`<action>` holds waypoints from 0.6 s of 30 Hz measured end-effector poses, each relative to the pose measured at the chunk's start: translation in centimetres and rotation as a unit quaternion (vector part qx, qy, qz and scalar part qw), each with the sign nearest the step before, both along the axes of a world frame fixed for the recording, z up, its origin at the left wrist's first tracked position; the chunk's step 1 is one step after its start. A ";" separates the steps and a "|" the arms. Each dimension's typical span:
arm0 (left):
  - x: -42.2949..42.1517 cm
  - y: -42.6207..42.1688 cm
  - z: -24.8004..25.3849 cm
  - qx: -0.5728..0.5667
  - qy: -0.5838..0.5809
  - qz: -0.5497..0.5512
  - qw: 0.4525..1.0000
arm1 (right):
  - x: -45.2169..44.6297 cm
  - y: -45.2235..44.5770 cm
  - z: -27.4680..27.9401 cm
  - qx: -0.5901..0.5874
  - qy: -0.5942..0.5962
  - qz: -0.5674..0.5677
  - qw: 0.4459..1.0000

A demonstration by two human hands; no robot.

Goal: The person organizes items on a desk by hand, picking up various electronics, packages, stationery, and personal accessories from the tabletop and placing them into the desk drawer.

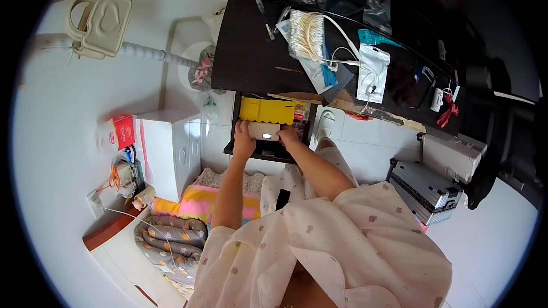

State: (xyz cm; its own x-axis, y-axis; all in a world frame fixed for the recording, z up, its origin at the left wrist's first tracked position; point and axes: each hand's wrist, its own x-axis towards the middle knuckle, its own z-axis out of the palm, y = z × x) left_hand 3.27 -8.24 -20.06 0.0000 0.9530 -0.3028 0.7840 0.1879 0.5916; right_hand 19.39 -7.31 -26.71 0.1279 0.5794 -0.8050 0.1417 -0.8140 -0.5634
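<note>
An open dark drawer (229,149) juts out below the dark desk. In it lies a flat beige box-like thing (257,132) with a small bright rectangle on its front. My left hand (244,140) grips its left end, fingers bent over the edge. At the opposite end, my right hand (289,136) has its fingers closed on the right edge. Right behind the beige thing sits a yellow piece with a scalloped front edge (267,111). Some red-and-white packaging (299,109) shows at the drawer's right side. The underside of the beige thing is hidden.
The desk (251,68) carries a pack of cotton swabs (306,35), white cables and a white pouch (374,73). Its front edge is chipped. A white cabinet (165,154) stands left, silver suitcases (425,188) right. A cream handbag (105,21) hangs upper left.
</note>
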 end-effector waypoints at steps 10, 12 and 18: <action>4.2 4.6 7.8 0.274 0.050 -0.007 0.961 | 4.1 3.3 12.3 0.149 -0.010 0.208 0.967; 6.7 7.2 10.8 0.303 -0.067 0.009 0.951 | 6.4 4.7 16.5 0.209 -0.006 0.153 0.966; 12.7 16.6 6.9 0.070 -0.330 0.176 0.925 | 11.4 11.5 21.4 0.403 -0.359 0.126 0.832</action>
State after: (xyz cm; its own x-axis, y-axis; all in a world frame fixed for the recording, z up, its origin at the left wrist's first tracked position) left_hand 15.99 8.41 -13.15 -0.1774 0.9589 -0.2213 0.1471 0.2481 0.9575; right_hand 30.80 4.15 -5.27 0.2011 0.9754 0.0900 0.7857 -0.1057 -0.6095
